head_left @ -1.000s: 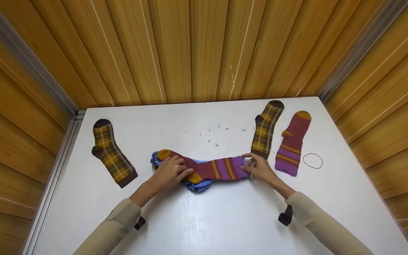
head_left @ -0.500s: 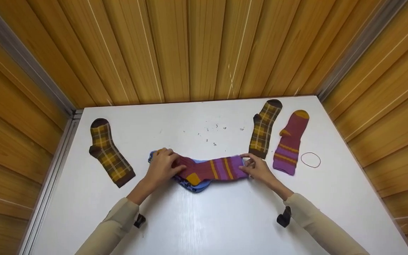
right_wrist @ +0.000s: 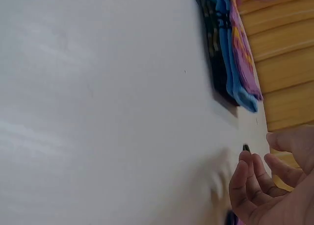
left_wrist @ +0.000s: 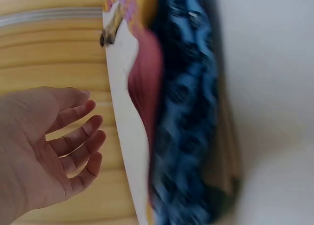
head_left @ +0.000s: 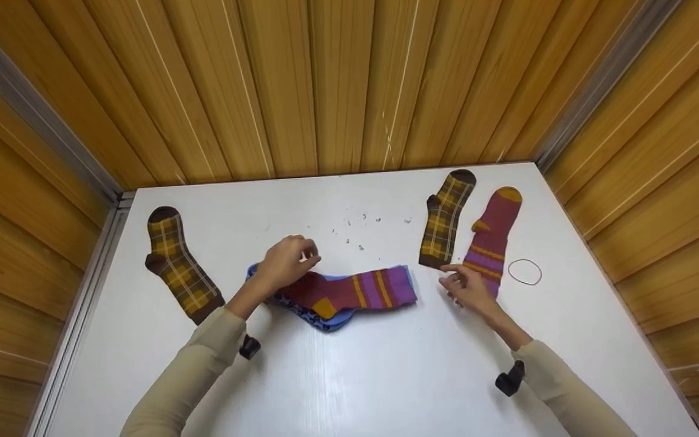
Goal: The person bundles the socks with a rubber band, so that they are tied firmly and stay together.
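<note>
The striped sock (head_left: 349, 292) is laid lengthwise near the middle of the counter (head_left: 349, 388), uppermost on a stack, with its purple cuff to the right. Beneath it, blue sock layers (left_wrist: 181, 92) are exposed along the near edge; their dark printed motif is too blurred to be read. A dark layer (right_wrist: 216, 56) is seen at the bottom of the stack in the right wrist view.

The left hand (head_left: 284, 264) is raised above the toe end of the stack, with its back turned upward. Its fingers are loosely bent and slightly spread, and are separated from the fabric. The right hand (head_left: 472, 292) is positioned to the right of the cuff, well apart from the stack. Its fingers are loosely bent, with a gap left between thumb and fingertips.

The cuff end of a second striped sock (head_left: 502, 224) is partly hidden behind the right hand. A plaid sock (head_left: 445, 221) is placed just to its left, and another plaid sock (head_left: 175, 258) at the far left. A thin ring (head_left: 525, 272) is laid at the right.
</note>
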Tool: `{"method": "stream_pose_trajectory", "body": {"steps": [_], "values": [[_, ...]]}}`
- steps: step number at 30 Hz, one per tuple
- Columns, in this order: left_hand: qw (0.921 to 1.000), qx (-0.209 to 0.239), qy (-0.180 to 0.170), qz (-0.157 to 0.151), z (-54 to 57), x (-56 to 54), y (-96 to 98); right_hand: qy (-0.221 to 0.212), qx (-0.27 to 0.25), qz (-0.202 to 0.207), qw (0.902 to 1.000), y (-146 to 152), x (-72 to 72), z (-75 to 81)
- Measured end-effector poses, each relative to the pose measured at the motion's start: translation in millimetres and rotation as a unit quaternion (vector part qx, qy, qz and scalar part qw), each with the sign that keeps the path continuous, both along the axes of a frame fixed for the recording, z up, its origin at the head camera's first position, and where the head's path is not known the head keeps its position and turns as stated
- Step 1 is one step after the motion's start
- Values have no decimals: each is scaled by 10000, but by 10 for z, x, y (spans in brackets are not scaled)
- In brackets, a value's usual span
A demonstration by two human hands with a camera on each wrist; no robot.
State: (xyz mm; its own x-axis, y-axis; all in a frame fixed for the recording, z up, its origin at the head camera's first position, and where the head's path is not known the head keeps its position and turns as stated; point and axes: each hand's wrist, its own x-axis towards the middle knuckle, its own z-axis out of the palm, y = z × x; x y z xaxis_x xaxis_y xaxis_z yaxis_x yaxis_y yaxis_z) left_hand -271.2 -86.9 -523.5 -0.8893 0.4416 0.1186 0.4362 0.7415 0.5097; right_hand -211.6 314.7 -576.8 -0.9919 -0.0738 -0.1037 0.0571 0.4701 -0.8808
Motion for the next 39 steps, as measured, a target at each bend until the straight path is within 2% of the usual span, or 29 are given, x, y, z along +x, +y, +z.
{"method": "stream_pose_trajectory", "body": {"steps": [3,7,12,16,20,25,28,32,35,37,39], "values": [[9983,288,-74,-492,87,-205,392,-181,231,-561,9980,311,79,32],[9923,498,-251,-1107,111,-412,931,-476,359,-1134,9918,607,181,39],[9851,505,-428,-1588,50,-629,1645,-740,227,-1745,9816,766,298,-23],[9811,457,-629,-1774,-62,-708,2162,-871,170,-2015,9755,785,336,-88],[9719,53,-802,-2213,-187,-640,2527,-775,313,-2116,9738,761,295,-119],[9504,-729,-1046,-2838,-316,-446,2797,-601,1094,-2135,9689,782,205,-105],[9399,-1073,-865,-3122,-363,-340,2908,-578,1565,-2173,9618,834,183,-79],[9314,-1349,-491,-3345,-381,-207,2915,-452,1890,-2116,9578,807,186,-76],[9227,-1589,-399,-3491,-363,-105,2913,-311,2037,-2028,9573,787,196,-77],[9142,-1822,-424,-3594,-349,-23,2916,-273,2069,-1932,9587,776,213,-78],[9022,-2104,-436,-3739,-333,70,2929,-292,2091,-1796,9608,767,243,-67]]}}
